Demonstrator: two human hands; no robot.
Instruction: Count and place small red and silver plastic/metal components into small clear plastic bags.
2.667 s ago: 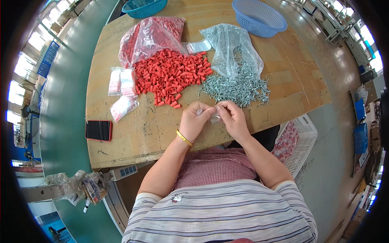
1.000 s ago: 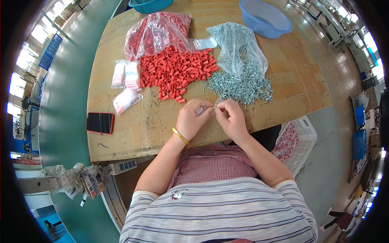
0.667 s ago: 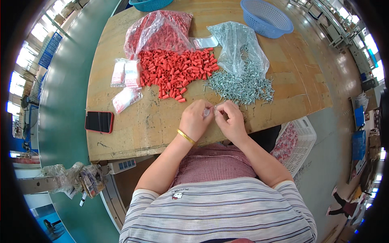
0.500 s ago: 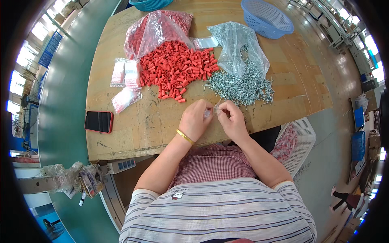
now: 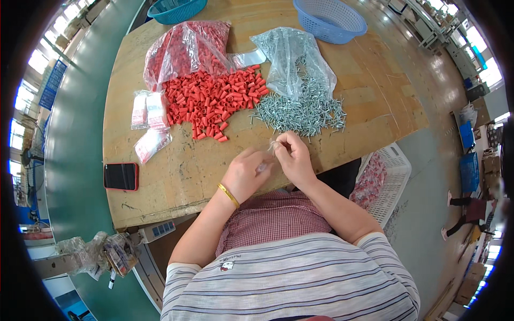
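My left hand (image 5: 247, 170), with a gold bracelet at the wrist, is curled closed above the table's near edge. A bit of clear plastic (image 5: 261, 167) shows at its fingertips and looks like part of a small bag. Close by on the right, my right hand (image 5: 295, 159) pinches a thin clear film with thumb and forefinger. Just beyond my hands lie a pile of silvery screws (image 5: 305, 113), partly under a clear bag (image 5: 300, 53), and a heap of red tapered plastic caps (image 5: 211, 104), spilling from a larger clear bag (image 5: 184, 48).
Packs of small clear bags (image 5: 155, 109) and a red-edged phone (image 5: 121, 176) lie at the table's left. Blue (image 5: 332, 24) and teal (image 5: 176, 10) baskets stand at the far side. A white crate (image 5: 393, 187) with filled bags sits below, right. A person (image 5: 471, 211) walks at far right.
The view has shifted, so the table items appear farther left. My left hand has drawn slightly away from the right and blurs with motion. The walking person shows more fully.
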